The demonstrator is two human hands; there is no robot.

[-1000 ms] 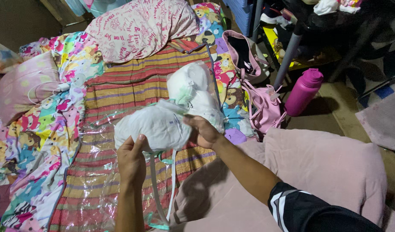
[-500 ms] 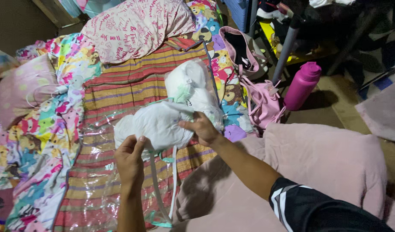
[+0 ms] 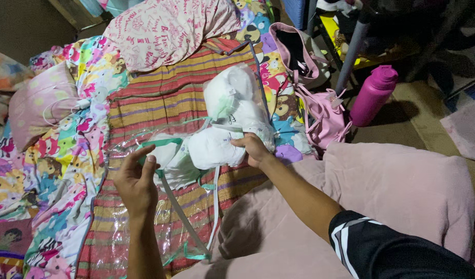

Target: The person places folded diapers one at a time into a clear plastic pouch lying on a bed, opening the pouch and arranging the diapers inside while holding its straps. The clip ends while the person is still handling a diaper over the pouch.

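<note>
While both hands work over the bed, the right hand grips a rolled white bundle through a clear plastic bag. Left hand has fingers loosely curled, thumb and forefinger pinching the bag's film near its green-trimmed edge. More white bundles sit in the bag's far end. Bag lies on a striped red-orange mat, which covers a cartoon-print sheet. Pink patterned pillow at the mat's far end, smaller pink dotted pillow off to the left. Plain pink blanket under the right forearm. Right of the bed: pink bag, magenta bottle on bare floor, grey pole just behind. Room dim.
</note>
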